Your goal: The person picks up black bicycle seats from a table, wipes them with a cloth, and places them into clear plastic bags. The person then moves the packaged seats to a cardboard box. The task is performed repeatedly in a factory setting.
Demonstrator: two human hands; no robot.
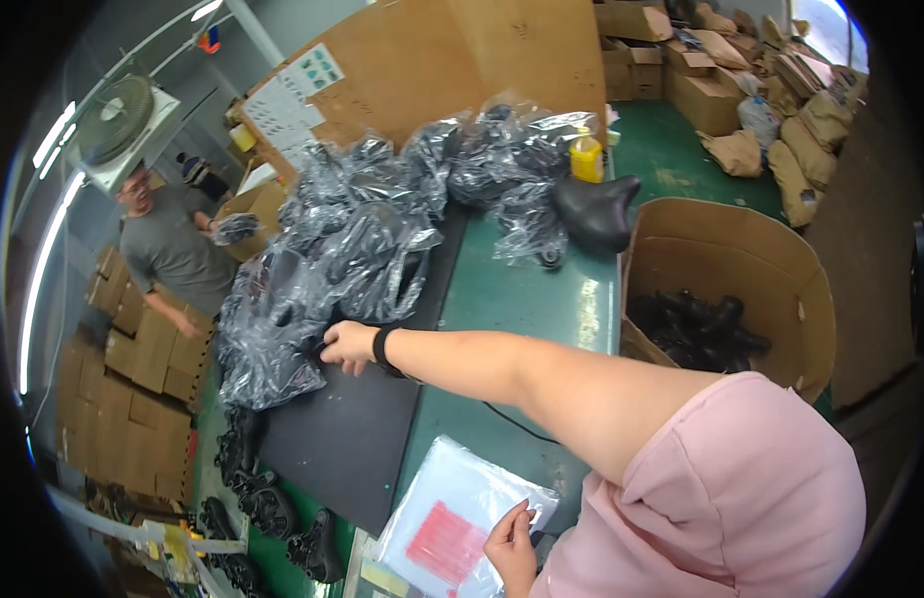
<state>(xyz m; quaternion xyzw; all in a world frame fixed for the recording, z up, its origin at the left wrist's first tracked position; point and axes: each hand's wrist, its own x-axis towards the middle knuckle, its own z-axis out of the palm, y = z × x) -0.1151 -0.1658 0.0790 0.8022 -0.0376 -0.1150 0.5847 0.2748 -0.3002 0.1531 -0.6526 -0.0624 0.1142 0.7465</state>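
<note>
My right arm, in a pink sleeve with a black wristband, stretches left across the table. My right hand (350, 347) has curled fingers at the near edge of a heap of clear plastic bags (272, 344) with black saddles in them; its fingertips meet the plastic beside a dark part. Low in the view, my left hand (512, 546) has thumb and fingers pinched together over a flat stack of clear bags (452, 528) with a red printed patch. What the pinch holds is too small to tell. An unbagged black saddle (596, 211) sits at the table's far right corner.
A black mat (342, 448) covers part of the green table (512, 309). Right of it stands a large carton (781, 249) holding black parts. A yellow bottle (585, 159) is by the back board. Several black saddles (267, 506) line the left side. A co-worker (173, 239) stands beyond, holding a bagged item.
</note>
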